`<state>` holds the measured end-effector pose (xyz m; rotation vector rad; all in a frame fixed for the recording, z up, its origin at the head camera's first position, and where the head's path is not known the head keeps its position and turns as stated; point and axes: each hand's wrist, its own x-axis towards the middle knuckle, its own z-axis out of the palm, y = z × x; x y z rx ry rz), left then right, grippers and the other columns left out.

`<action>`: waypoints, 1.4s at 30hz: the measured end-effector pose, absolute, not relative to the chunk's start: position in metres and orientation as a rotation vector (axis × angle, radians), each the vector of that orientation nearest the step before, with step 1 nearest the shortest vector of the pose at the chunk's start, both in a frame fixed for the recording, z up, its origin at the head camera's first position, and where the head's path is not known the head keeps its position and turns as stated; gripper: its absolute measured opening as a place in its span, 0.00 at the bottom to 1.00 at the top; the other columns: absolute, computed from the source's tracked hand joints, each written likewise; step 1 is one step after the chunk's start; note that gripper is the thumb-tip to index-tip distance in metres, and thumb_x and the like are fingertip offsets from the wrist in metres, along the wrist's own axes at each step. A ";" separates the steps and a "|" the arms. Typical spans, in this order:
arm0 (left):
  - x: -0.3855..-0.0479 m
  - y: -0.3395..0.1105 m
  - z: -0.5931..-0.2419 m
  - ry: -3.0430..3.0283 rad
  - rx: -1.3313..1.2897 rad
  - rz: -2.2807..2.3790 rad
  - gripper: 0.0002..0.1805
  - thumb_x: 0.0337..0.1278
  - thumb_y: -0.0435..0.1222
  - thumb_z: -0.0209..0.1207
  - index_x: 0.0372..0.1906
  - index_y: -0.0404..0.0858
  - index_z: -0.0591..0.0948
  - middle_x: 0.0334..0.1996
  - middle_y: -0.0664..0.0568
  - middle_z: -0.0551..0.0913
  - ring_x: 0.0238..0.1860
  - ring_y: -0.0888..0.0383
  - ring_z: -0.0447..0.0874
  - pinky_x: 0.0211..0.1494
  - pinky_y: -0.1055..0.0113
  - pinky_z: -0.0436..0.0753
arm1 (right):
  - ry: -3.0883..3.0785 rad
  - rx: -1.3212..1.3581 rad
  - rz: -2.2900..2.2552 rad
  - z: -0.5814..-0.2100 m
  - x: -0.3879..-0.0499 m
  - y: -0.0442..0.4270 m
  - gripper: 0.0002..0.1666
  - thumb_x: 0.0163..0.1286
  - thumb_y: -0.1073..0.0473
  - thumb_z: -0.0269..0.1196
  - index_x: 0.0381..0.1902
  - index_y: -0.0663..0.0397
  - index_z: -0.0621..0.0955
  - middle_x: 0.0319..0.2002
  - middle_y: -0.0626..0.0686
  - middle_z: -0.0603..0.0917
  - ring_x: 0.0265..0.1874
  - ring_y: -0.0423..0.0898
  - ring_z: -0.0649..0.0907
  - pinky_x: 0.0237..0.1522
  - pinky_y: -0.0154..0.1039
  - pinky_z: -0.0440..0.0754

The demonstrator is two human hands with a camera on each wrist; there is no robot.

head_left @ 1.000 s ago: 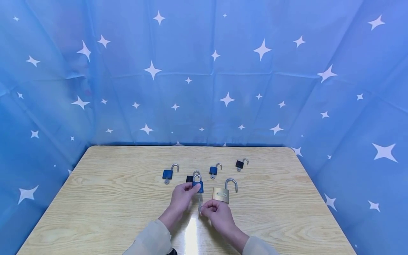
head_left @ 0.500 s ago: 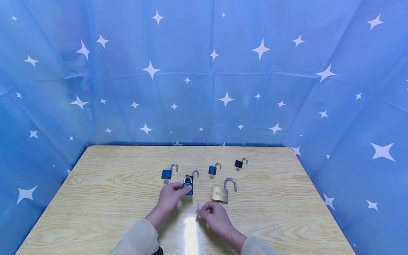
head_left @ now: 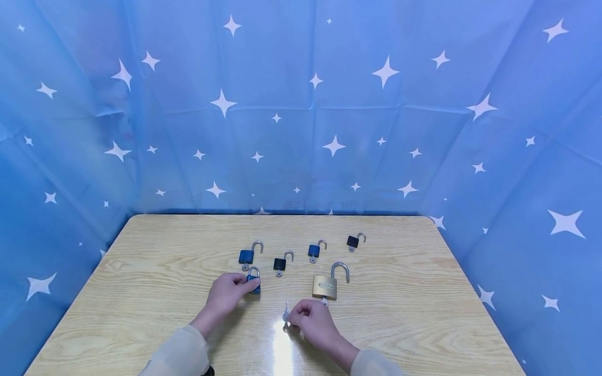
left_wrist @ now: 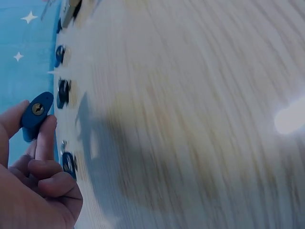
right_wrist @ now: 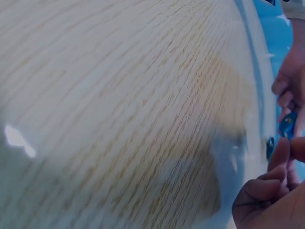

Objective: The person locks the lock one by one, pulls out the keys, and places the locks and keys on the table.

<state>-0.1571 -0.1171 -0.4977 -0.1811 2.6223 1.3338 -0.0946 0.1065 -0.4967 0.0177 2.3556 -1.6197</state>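
Left hand [head_left: 224,293] pinches a closed lock [left_wrist: 34,119]; right hand [head_left: 313,320] pinches a key [head_left: 286,312], apart, towards four o'clock. Probably mid-unlocking; next calls for aligning key with keyhole [left_wrist: 38,109].

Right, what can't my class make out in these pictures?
Head: marking on the golden metal padlock, too small to read.
Head: part of the thin silvery metal key, covered by the right hand.
Head: closed blue padlock, partly covered by the left hand.
Left wrist: golden padlock, cut off by the top edge.
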 end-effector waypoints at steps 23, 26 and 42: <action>-0.156 -0.146 -0.500 2.721 -0.246 1.051 0.19 0.54 0.54 0.65 0.25 0.43 0.80 0.17 0.58 0.74 0.20 0.60 0.68 0.26 0.69 0.64 | 2.313 0.001 -1.643 -0.496 -0.096 0.078 0.06 0.54 0.61 0.65 0.23 0.59 0.83 0.20 0.47 0.83 0.18 0.38 0.72 0.19 0.31 0.67; -0.155 -0.149 -0.500 2.735 -0.259 1.034 0.19 0.53 0.54 0.66 0.38 0.43 0.82 0.25 0.55 0.81 0.24 0.59 0.73 0.28 0.68 0.67 | 2.310 -0.003 -1.643 -0.497 -0.096 0.075 0.06 0.53 0.61 0.65 0.23 0.59 0.83 0.20 0.46 0.82 0.18 0.38 0.73 0.19 0.31 0.68; -0.155 -0.154 -0.504 2.818 -0.220 0.919 0.20 0.52 0.54 0.65 0.41 0.44 0.82 0.27 0.56 0.80 0.24 0.59 0.72 0.26 0.67 0.66 | 2.352 -0.032 -1.602 -0.496 -0.100 0.048 0.05 0.51 0.61 0.66 0.20 0.57 0.83 0.18 0.50 0.83 0.18 0.38 0.74 0.20 0.32 0.68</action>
